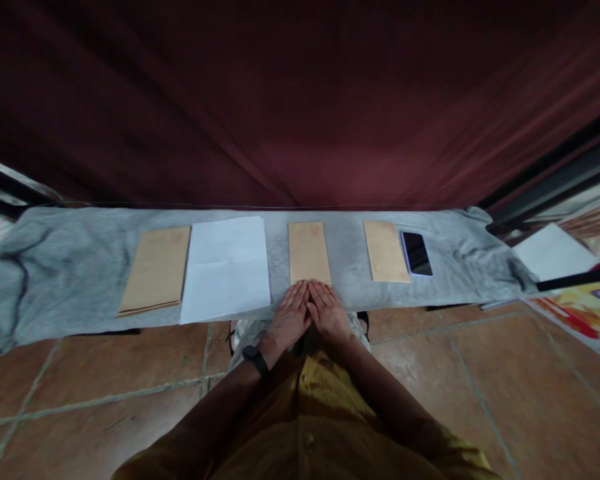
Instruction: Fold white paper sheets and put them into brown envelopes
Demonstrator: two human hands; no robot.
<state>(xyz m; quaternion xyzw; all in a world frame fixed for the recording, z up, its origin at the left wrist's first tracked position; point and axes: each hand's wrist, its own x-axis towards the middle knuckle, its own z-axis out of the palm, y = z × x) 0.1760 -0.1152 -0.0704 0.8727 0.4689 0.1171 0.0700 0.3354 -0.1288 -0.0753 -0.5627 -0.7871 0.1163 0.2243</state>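
My left hand (290,319) and my right hand (329,315) lie flat side by side, fingers stretched out and fingertips meeting. They rest on the near end of a brown paper envelope (309,250) at the middle of the cloth, covering its lower edge. Left of it lies a stack of white paper sheets (226,267) with faint fold creases. A pile of brown envelopes (156,268) sits farther left, beside the sheets. To the right is another brown envelope (386,252), and just past it a phone (417,254) with a dark screen and a purple edge.
Grey cloth (347,267) covers the narrow bench, rumpled at both ends. Behind it hangs a dark red curtain (300,120). A white sheet (555,252) and a colourful printed bag (587,310) are at the right, near dark metal bars. Below is a tiled floor (420,373).
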